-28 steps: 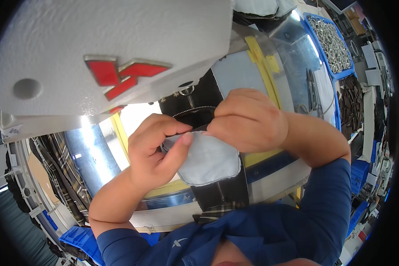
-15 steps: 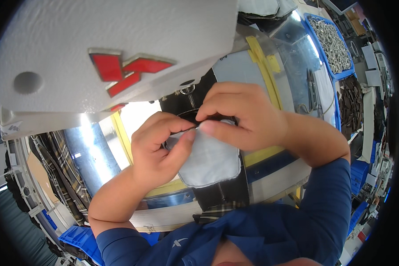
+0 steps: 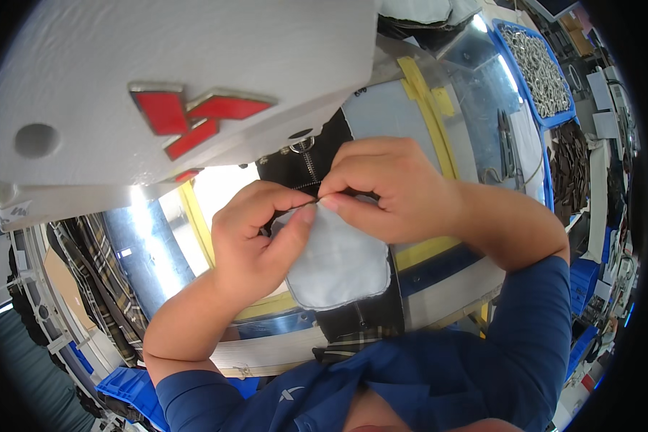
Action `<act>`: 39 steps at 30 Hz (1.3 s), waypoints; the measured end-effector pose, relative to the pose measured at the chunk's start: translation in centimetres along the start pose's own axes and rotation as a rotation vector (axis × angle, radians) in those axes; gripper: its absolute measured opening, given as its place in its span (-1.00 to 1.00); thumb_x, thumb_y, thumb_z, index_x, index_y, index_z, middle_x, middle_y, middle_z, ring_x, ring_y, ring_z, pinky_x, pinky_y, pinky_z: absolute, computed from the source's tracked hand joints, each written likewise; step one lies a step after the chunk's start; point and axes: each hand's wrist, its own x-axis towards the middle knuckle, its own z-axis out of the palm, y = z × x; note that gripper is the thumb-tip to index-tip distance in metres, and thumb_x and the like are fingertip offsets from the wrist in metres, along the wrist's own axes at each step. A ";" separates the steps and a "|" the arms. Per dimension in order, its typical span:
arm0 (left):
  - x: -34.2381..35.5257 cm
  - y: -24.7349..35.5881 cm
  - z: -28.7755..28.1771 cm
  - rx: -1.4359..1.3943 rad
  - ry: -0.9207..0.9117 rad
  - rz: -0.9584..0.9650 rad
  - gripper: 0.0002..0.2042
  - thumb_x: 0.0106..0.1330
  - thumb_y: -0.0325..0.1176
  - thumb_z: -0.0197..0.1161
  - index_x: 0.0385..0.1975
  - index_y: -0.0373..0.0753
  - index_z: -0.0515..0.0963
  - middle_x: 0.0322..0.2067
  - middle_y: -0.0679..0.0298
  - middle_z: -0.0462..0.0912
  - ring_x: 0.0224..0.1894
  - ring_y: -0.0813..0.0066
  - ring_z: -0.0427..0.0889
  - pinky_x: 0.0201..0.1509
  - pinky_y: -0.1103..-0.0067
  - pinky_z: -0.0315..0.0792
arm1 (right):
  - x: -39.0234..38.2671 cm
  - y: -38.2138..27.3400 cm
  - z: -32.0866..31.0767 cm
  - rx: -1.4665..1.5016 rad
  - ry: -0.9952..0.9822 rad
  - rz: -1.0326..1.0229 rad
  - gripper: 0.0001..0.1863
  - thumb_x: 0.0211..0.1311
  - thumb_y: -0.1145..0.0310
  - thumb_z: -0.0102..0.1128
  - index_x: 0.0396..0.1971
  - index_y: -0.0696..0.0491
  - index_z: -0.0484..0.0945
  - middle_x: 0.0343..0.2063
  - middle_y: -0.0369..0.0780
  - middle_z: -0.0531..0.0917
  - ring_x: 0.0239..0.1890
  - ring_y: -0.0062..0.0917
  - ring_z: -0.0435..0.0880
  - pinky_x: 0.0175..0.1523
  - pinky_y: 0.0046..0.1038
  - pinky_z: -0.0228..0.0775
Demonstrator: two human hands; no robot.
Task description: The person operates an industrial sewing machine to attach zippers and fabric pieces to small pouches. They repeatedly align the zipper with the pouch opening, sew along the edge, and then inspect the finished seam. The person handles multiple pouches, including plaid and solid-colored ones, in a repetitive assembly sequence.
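Observation:
A light grey fabric panel [image 3: 342,266] with rounded lower corners lies over a long black fabric piece [image 3: 367,309]. The black piece carries a zip and, at its far end under the machine, a metal ring [image 3: 302,145]. My left hand [image 3: 255,234] pinches the panel's far edge between thumb and forefinger. Almost touching it, my right hand [image 3: 389,191] pinches the same edge from the right, closed in the same way. My fingertips hide the exact spot where the grey panel and black fabric meet.
The white sewing machine head [image 3: 86,43] looms over the far left. Yellow tape [image 3: 428,115] marks the table. Dark tweezers-like tools [image 3: 508,144] lie right, beside a blue tray [image 3: 498,43] of metal hardware and a heap of dark pieces [image 3: 569,169]. Plaid cloth [image 3: 111,281] hangs left.
The far edge of the grey panel has shifted slightly left and the panel sits a little lower. Both hands keep their pinch, the right one having moved slightly left.

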 end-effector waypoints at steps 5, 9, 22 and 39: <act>0.0 -0.1 -0.2 -0.059 -0.007 -0.170 -0.89 0.35 -0.54 0.43 -0.18 -0.35 0.73 -0.33 0.19 0.72 -0.35 0.50 0.63 -0.25 0.60 0.49 | 0.0 0.4 0.1 -0.041 0.020 -0.046 -0.88 0.17 0.58 0.39 -0.28 0.13 0.70 -0.40 -0.18 0.68 -0.43 -0.30 0.66 -0.36 -0.34 0.50; 0.0 0.0 -0.2 -0.027 0.010 -0.190 -0.91 0.37 -0.52 0.44 -0.20 -0.35 0.72 -0.35 0.21 0.72 -0.38 0.51 0.62 -0.27 0.60 0.50 | 0.0 0.8 0.3 -0.085 0.057 -0.084 -0.88 0.17 0.58 0.39 -0.29 0.13 0.68 -0.41 -0.17 0.66 -0.42 -0.26 0.66 -0.35 -0.31 0.50; 1.2 -0.5 -0.4 0.211 0.131 -0.408 -0.80 0.41 -0.34 0.50 -0.26 -0.39 0.74 -0.46 0.27 0.68 -0.36 0.61 0.55 -0.23 0.59 0.46 | 1.0 2.1 0.8 -0.326 0.000 0.054 -0.91 0.34 0.40 0.34 -0.30 0.10 0.65 -0.34 -0.16 0.67 -0.27 -0.15 0.67 -0.15 -0.16 0.54; 4.6 -3.1 -2.2 0.448 -0.016 -0.185 -0.79 0.28 -0.43 0.49 -0.11 -0.28 0.77 -0.24 0.14 0.83 -0.17 0.19 0.79 -0.05 0.37 0.60 | 5.0 4.3 -0.8 -0.424 -0.126 0.236 -0.69 0.32 0.27 0.28 -0.44 0.26 0.67 -0.49 0.09 0.71 -0.29 0.09 0.75 -0.10 -0.01 0.61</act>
